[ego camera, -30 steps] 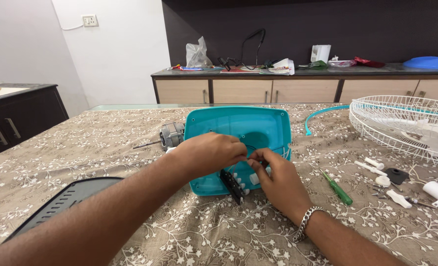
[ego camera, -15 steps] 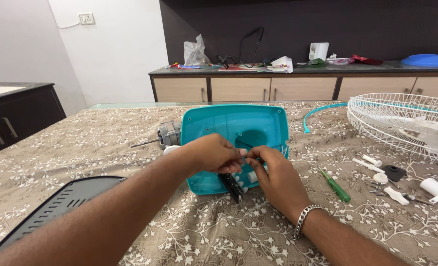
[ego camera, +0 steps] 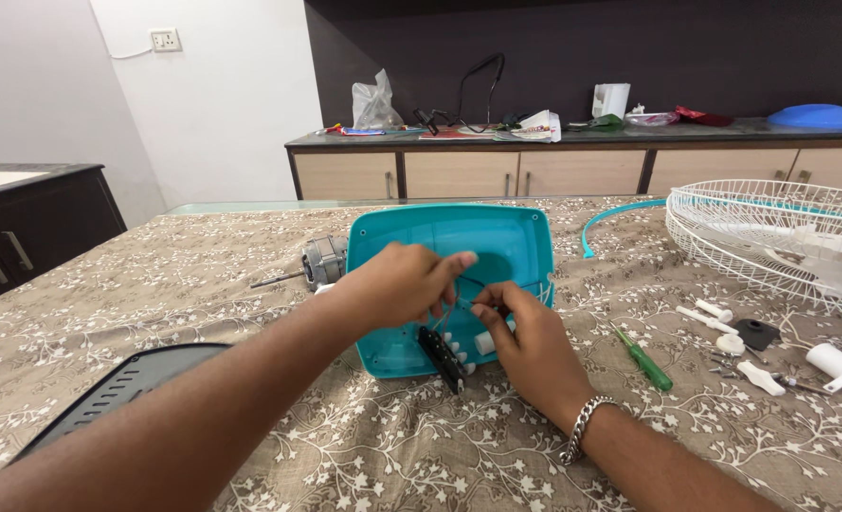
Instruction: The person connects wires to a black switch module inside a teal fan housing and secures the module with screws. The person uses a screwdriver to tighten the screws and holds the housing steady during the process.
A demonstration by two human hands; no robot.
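Observation:
A teal plastic fan base (ego camera: pixel 459 237) lies upside down on the patterned tablecloth. My left hand (ego camera: pixel 397 284) and my right hand (ego camera: pixel 525 337) meet over its near half, both pinching thin wires (ego camera: pixel 459 301) that run from the shell. A black switch strip with white buttons (ego camera: pixel 443 357) hangs at the shell's near edge, just below my fingers. A silver bracelet sits on my right wrist.
A small electric motor (ego camera: pixel 321 261) with its shaft lies left of the shell. A green screwdriver (ego camera: pixel 644 358), white knobs and screws (ego camera: pixel 743 346) lie to the right, beside a white wire fan guard (ego camera: pixel 771 237). A dark grille panel (ego camera: pixel 117 389) rests near left.
Both hands have stayed over the shell, with the fingers shifting slightly on the wires. The view has tilted a little.

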